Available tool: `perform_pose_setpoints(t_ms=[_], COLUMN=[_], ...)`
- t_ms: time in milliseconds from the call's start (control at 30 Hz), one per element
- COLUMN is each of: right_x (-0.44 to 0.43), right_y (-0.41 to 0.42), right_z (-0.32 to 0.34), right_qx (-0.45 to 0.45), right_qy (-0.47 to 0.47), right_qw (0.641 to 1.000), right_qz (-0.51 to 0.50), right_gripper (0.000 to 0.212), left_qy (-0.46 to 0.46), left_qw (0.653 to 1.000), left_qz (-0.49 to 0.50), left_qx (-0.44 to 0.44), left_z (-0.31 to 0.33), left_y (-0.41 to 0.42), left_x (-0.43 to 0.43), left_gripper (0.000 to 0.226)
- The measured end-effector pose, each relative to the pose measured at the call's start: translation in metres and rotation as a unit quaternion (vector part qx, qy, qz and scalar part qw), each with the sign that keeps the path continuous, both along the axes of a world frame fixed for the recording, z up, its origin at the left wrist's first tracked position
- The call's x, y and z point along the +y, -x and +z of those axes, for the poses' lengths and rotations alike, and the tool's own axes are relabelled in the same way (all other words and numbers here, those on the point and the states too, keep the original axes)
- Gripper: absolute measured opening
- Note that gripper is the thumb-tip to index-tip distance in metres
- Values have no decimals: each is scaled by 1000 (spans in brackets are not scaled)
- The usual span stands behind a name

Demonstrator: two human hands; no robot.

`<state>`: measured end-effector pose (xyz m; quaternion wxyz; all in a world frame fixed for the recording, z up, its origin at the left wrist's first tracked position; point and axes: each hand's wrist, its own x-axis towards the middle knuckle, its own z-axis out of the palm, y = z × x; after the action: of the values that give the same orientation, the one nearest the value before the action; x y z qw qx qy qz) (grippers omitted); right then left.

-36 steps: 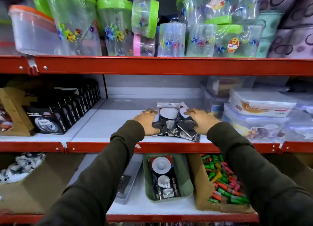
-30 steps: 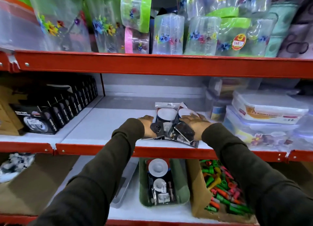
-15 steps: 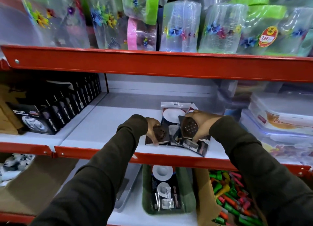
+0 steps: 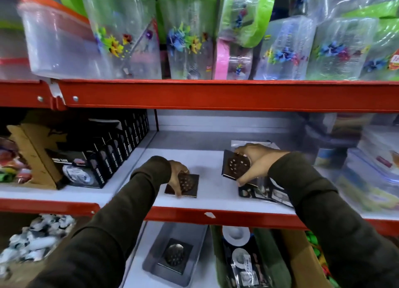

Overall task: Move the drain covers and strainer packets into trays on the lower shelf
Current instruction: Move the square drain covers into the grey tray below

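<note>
My left hand [image 4: 177, 173] pinches a dark square drain cover [image 4: 187, 185] that lies flat on the white middle shelf. My right hand [image 4: 253, 160] holds a second square drain cover [image 4: 232, 166] tilted up above a pile of strainer packets [image 4: 269, 194] on the same shelf. On the lower shelf a grey tray [image 4: 195, 237] holds one drain cover [image 4: 175, 255]. Beside it a green tray [image 4: 274, 259] holds strainer packets [image 4: 239, 264].
Black boxes [image 4: 103, 158] stand at the left of the middle shelf, lidded plastic containers [image 4: 373, 164] at its right. A red shelf beam [image 4: 216, 217] runs in front of the lower trays. A cardboard box [image 4: 300, 257] with coloured pieces sits right of the green tray.
My hands have drawn apart, each with one drain cover. The left cover slid leftward along the shelf; the right one rose off the packet pile. The camera moved closer.
</note>
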<state>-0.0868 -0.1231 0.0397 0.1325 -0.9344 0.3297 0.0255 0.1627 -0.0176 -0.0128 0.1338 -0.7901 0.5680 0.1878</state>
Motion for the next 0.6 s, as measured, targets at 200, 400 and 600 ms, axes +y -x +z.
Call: perform_pose_setpoints(t_ms=[200, 400, 600], right_x=[22, 36, 49], right_y=[-39, -90, -139], right_z=[-7, -31, -68], right_qx=[-9, 4, 22], right_qy=[-23, -25, -38], right_qw=[1000, 1000, 998], right_qz=[-9, 4, 35], right_gripper=[108, 95, 92], left_qy=[49, 299, 447], left_qw=[992, 924, 893], left_qz=[14, 68, 52], left_qx=[118, 227, 23], left_z=[-8, -9, -24], left_y=[-32, -76, -88], left_x=[20, 53, 56], left_gripper=[111, 67, 57])
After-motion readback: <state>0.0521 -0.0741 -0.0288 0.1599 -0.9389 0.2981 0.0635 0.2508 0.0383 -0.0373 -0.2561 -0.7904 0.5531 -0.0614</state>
